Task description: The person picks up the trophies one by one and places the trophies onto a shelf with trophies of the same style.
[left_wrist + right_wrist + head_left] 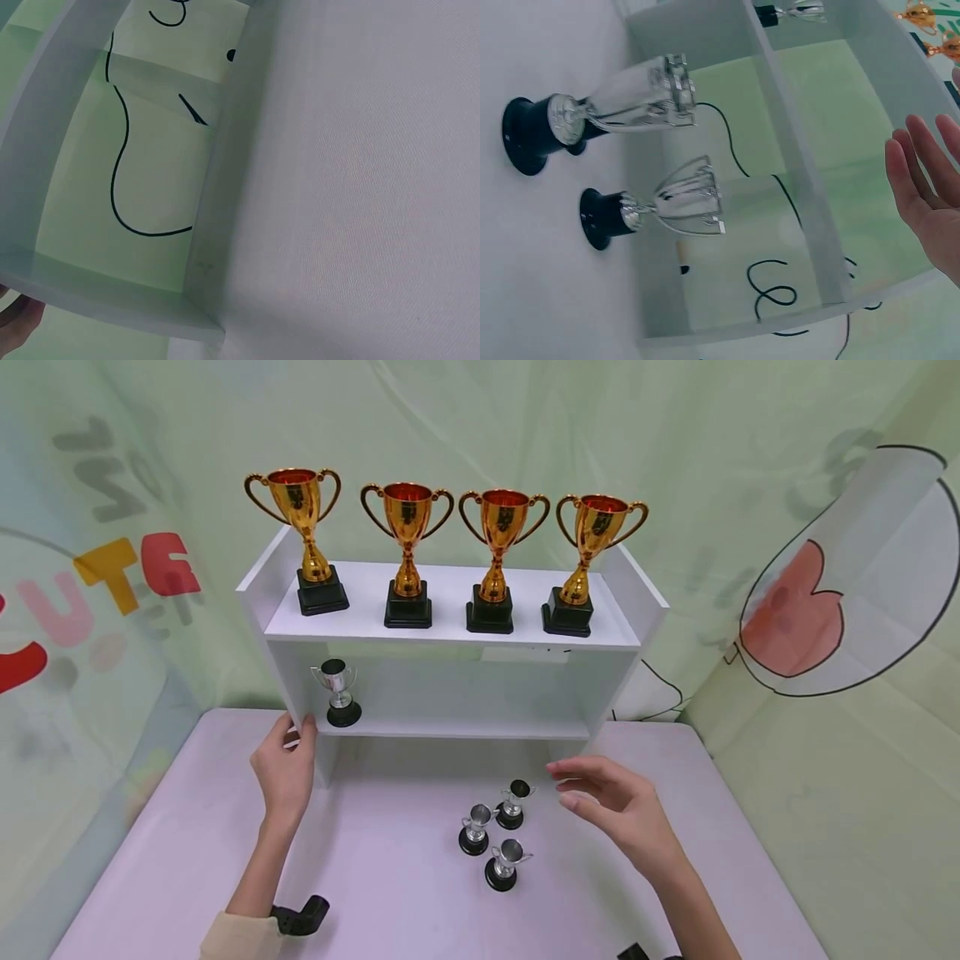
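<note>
My left hand (287, 764) grips the lower left side panel of a white shelf (450, 727), thumb at its front edge. In the left wrist view, fingers (21, 326) show outside that panel. Just right of the thumb, a small silver trophy cup (342, 693) with a black base stands on the shelf's middle board. My right hand (611, 802) hovers over the table with fingers loosely bent, holding nothing. To its left, three more silver trophy cups stand grouped upright on the table: a rear one (512, 804), a left one (476, 829) and a front one (504, 865).
Several larger gold trophy cups (493, 560) on square black bases line the shelf's top board. A white cloth covers the table (405, 893). Printed pale green curtains (825, 760) surround it at the back and sides.
</note>
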Demonstrator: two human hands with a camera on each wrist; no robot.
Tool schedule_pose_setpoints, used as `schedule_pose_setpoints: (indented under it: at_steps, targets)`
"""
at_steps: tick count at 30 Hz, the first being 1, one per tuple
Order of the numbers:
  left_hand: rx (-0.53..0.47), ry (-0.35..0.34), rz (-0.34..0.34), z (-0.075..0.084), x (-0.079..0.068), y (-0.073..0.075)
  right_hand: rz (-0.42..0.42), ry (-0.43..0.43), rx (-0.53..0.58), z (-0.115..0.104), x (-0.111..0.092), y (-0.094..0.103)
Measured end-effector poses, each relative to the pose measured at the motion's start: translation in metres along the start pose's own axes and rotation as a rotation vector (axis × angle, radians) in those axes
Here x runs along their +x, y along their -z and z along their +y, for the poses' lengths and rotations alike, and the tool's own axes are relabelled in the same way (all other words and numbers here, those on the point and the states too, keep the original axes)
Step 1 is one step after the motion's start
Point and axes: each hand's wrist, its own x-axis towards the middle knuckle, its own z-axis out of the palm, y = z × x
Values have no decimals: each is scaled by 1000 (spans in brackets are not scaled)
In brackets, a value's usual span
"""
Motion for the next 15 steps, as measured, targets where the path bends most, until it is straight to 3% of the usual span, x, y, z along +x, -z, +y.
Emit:
schedule_pose_setpoints:
  at_steps: [15]
  targets:
    - [-4, -1, 7, 1, -1, 0, -1, 6, 44, 40, -23, -29]
